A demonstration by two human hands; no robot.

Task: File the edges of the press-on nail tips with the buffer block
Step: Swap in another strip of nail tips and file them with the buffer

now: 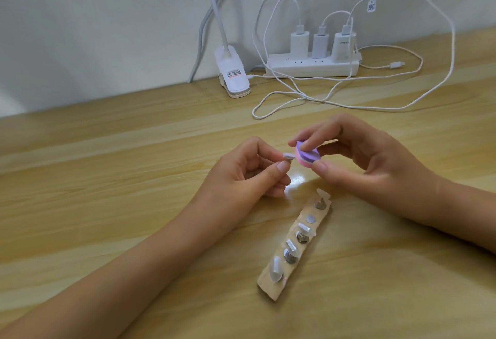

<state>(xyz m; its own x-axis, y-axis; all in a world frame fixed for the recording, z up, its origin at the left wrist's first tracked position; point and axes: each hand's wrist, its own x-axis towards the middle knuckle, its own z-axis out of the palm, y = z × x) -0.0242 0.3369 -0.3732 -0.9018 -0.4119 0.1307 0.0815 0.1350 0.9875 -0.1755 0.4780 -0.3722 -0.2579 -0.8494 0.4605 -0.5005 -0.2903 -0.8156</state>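
Note:
My left hand pinches a small white nail tip between thumb and forefinger above the wooden table. My right hand holds a purple and pink buffer block between thumb and fingers, and the block's left edge touches the tip. Below the hands lies a tan holder strip running diagonally, with several metal pegs; three of them carry clear nail tips, and one round spot on it is bare.
A white power strip with three chargers stands at the back against the wall. Its white cables loop over the table behind my hands. A white clip lamp base is clamped at the back edge.

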